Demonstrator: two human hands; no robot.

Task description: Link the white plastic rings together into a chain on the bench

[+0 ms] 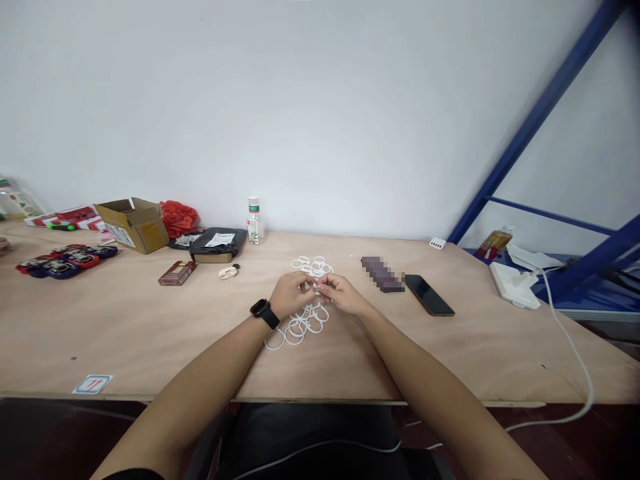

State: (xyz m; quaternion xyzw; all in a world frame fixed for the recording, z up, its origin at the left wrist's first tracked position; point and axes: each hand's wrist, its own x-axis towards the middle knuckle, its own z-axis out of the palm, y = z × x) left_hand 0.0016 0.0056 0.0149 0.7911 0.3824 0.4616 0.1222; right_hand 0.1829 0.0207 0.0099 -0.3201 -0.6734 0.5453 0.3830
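Note:
Over the middle of the table, my left hand [290,295] and my right hand [344,295] meet at the fingertips. Both are closed in a pinch on a small white plastic ring piece [316,289], mostly covered by the fingers. Thin white plastic rings [296,327] with small clip-like ends lie overlapping just below my hands. More white rings [316,269] are bunched on the far side, partly hidden by my fingers. A black watch [265,313] is on my left wrist.
Left of my hands are an earbud case [229,272], a dark red box [177,273], a black parcel [219,241], an open carton [133,223] and a bottle [255,223]. A phone [429,295], a blurred purple item [383,274] and a white charger [515,283] with cable lie right.

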